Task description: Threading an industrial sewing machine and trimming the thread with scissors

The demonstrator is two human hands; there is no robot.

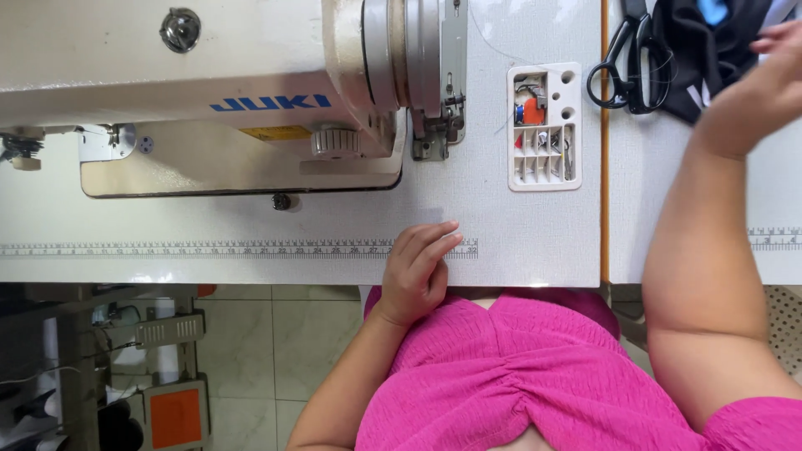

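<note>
The dark fabric (710,50), a black bundle with a patch of blue and pale stripes, lies in a heap at the far right corner of the bench (501,242), and the right hand (764,83) is stretched out over it; the fingers (781,38) of that hand run to the edge of the picture and touch the cloth, but whether they have closed on it or lie loose I cannot tell. Just left of the bundle, touching its edge, rest black-handled scissors (625,71), lying flat. Judged from this, the cloth has not yet been brought to the sewing machine (225,92): the bench in front of the machine carries no fabric, so fetching the piece looks to be the step in hand, with the placing and stitching all left to do. The left hand (418,271) rests at the near edge of the bench, holding nothing, its fingers (434,242) lying together and lightly curled, their tips on the printed measuring tape (209,248) that runs along the front edge. Between the machine and the scissors sits a white compartment tray (545,125) with small parts, among them something red and blue. The person wears a pink top (535,376). Under the bench, on the tiled floor (251,351), stands a pedal with an orange plate (175,418).
</note>
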